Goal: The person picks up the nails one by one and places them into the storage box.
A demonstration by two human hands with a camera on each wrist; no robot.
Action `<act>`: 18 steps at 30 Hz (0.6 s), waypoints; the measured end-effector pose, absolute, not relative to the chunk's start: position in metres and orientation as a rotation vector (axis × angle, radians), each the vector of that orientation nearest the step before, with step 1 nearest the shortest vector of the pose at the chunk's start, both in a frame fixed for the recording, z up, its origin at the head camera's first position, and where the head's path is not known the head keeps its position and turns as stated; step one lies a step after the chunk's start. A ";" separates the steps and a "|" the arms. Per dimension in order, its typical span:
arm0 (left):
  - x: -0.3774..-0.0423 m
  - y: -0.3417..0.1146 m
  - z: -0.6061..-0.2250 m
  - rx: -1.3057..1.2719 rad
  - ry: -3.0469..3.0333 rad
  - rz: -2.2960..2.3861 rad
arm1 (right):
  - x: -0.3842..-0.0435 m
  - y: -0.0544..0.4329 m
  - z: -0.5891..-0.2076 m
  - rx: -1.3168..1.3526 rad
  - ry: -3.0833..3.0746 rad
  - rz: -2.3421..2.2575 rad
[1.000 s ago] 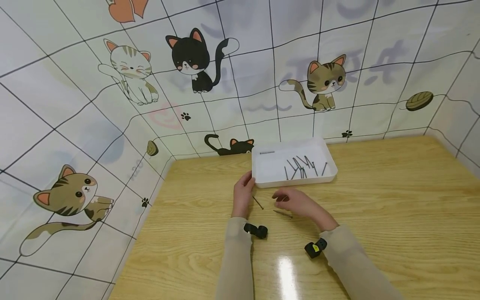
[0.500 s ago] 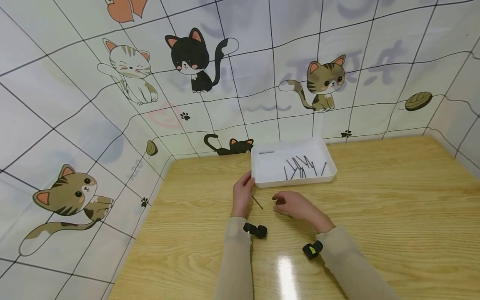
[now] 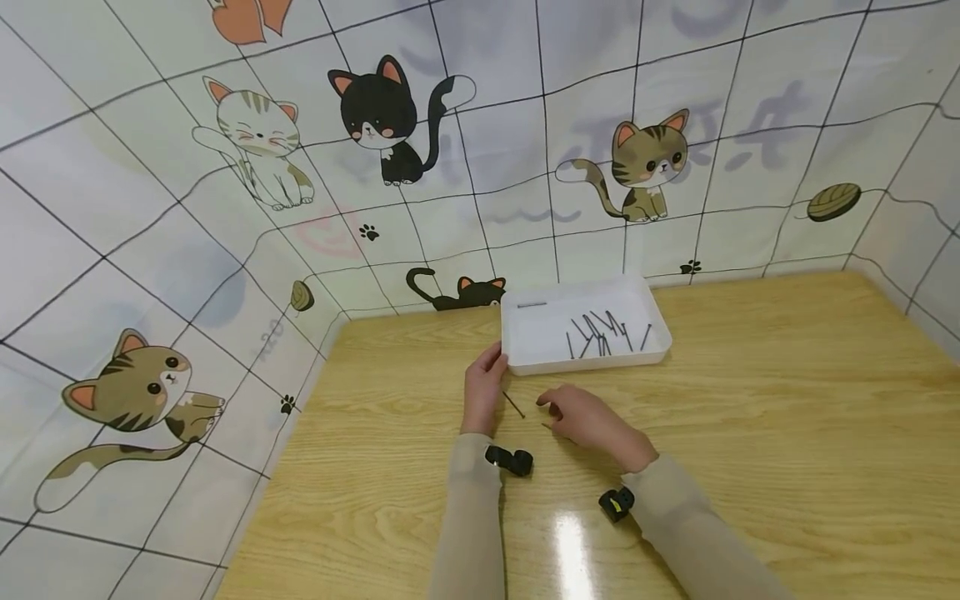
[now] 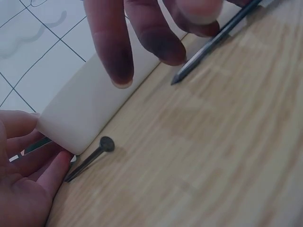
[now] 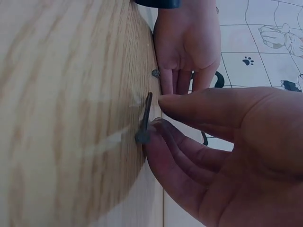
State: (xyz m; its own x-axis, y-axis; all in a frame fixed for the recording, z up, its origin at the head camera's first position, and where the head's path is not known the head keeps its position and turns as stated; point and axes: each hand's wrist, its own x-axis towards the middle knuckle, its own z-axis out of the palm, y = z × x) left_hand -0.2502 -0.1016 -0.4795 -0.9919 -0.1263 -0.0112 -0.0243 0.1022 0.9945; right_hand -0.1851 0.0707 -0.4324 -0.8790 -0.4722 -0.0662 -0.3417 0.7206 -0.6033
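My left hand (image 3: 483, 387) holds the near left corner of a white tray (image 3: 585, 364), thumb and fingers on either side of it. Just beside that hand a nail (image 3: 514, 405) lies on the table; its round head (image 4: 107, 144) shows in the left wrist view. My right hand (image 3: 592, 417) is low over a second nail (image 5: 147, 111), mostly hidden under it in the head view. In the right wrist view its fingertips are right at this nail's head, with the thumb apart from them.
Inside the tray, several nails (image 3: 600, 333) lie in a loose group toward the right, and one nail (image 3: 532, 305) lies alone at the back left. A cat-patterned wall covering (image 3: 525, 167) rises behind the wooden table (image 3: 787, 400).
My right hand has shifted slightly left and down, covering more of the second nail, while its fingers have bent toward it. My left hand stays at the tray corner.
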 end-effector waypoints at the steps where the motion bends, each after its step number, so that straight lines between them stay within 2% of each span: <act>1: -0.250 -0.102 -0.479 0.155 -2.271 -2.052 | -0.185 0.070 -0.433 -0.662 2.714 -0.878; 18: -0.247 -0.102 -0.473 0.166 -2.294 -2.051 | -0.178 0.059 -0.432 -0.639 2.680 -0.847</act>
State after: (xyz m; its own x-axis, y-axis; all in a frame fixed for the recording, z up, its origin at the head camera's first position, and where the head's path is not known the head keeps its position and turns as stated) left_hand -0.2465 -0.1020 -0.4726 -0.9924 -0.1204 -0.0269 -0.0401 0.1090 0.9932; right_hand -0.1775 0.0590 -0.4317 -0.8701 -0.4804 -0.1101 -0.3299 0.7337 -0.5940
